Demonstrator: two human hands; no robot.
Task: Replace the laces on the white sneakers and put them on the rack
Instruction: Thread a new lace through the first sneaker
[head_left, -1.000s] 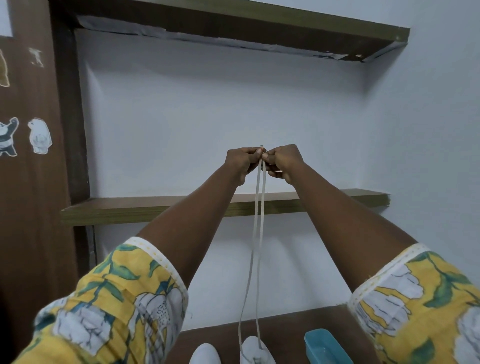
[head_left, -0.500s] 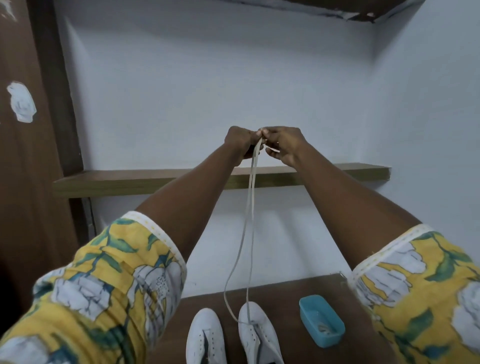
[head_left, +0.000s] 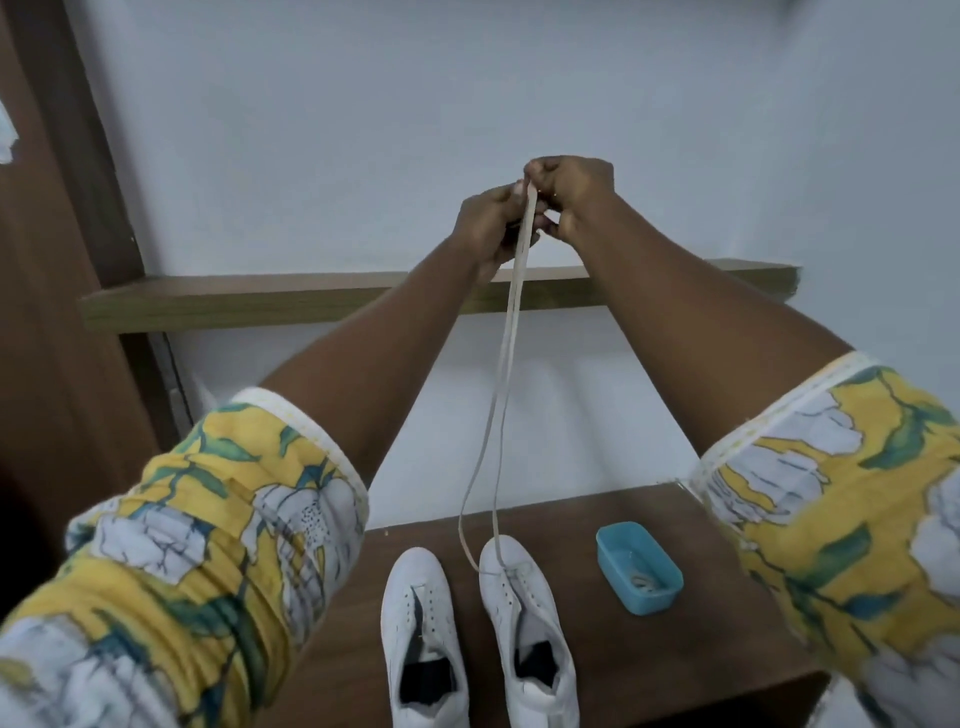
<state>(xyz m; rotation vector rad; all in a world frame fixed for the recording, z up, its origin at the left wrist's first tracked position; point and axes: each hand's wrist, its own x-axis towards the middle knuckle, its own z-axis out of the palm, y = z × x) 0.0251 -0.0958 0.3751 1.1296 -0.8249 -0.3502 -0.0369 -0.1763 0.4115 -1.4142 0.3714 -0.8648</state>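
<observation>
Two white sneakers stand side by side on a brown wooden surface (head_left: 675, 649), toes away from me. The left sneaker (head_left: 418, 623) has no lace. A white lace (head_left: 506, 364) runs up in two strands from the front eyelets of the right sneaker (head_left: 524, 613). High above the shoes, my left hand (head_left: 488, 228) and my right hand (head_left: 569, 192) are held close together and both pinch the two lace ends, which are pulled up nearly taut.
A small blue plastic tray (head_left: 638, 566) lies to the right of the sneakers, with something small inside. A wooden shelf (head_left: 260, 299) crosses the white wall behind my hands. A brown panel (head_left: 52, 312) stands at the left.
The view has tilted downward, so both sneakers and the blue tray now show fully. My hands stay together on the lace ends, with the right hand now slightly higher.
</observation>
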